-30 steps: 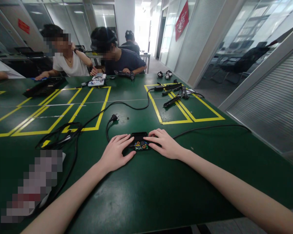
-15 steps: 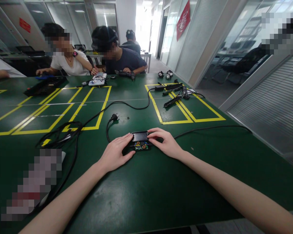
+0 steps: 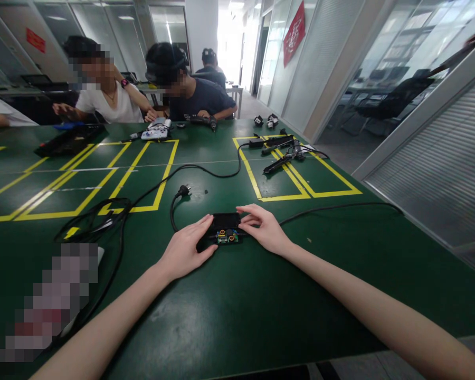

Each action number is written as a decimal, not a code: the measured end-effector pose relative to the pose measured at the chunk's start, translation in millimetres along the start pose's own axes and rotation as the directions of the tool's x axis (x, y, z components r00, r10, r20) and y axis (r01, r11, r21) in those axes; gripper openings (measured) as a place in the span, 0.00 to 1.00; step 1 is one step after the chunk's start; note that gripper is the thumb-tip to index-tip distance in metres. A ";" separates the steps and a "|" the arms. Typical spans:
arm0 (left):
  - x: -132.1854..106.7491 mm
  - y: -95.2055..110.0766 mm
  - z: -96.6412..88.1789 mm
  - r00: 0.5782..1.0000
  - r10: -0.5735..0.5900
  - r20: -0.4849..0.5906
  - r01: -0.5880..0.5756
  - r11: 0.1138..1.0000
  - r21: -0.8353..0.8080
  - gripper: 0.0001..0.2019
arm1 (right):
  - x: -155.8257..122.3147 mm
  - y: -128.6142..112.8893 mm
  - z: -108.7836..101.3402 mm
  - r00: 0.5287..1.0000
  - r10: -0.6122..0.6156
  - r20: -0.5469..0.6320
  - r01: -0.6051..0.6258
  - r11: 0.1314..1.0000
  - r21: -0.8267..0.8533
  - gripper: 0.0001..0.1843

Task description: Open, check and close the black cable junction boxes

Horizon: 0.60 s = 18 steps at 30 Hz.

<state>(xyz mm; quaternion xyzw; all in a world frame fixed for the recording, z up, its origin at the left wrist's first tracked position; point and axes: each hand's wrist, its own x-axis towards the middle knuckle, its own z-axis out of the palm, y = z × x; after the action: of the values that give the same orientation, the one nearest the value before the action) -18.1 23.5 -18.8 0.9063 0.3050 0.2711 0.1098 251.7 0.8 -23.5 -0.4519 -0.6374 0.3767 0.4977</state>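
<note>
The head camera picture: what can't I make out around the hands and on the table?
- Head view, circuit board: markings too small to read.
- Head view, plug cord: near end hidden by the left hand.
- Head view, right hand: too small to tell which fingers touch the black cover.
- Head view, white-edged object: top masked by pixel blocks.

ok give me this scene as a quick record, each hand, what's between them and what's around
left hand: at left end of black casing part, thumb spread apart
right hand: at right end of that part, grip unclear
between hands: exposed circuit board, nearer the wearer than the casing part
ahead: black plug on green table
markings: yellow tape outlines, both sides
</note>
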 end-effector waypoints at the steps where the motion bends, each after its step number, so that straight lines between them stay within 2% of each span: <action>1: -0.3 -0.4 0.4 1.000 -0.004 -0.003 0.004 1.000 -0.002 0.34 | 0.0 -0.1 0.4 1.000 -0.010 0.003 0.010 1.000 -0.006 0.20; 7: -0.7 0.2 -0.6 1.000 -0.021 -0.008 0.021 1.000 -0.009 0.34 | 0.7 -0.4 0.5 0.999 -0.036 0.000 0.036 0.999 -0.026 0.17; 18: -0.5 1.4 -3.1 0.998 -0.026 -0.049 0.024 0.999 -0.026 0.34 | 2.6 -1.2 0.5 0.998 0.059 0.020 -0.060 0.998 0.019 0.17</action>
<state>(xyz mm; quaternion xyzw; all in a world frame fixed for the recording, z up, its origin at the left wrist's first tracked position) -19.4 22.2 -16.0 0.8940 0.3154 0.2959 0.1173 250.8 2.8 -21.8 -0.4620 -0.6247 0.4021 0.4843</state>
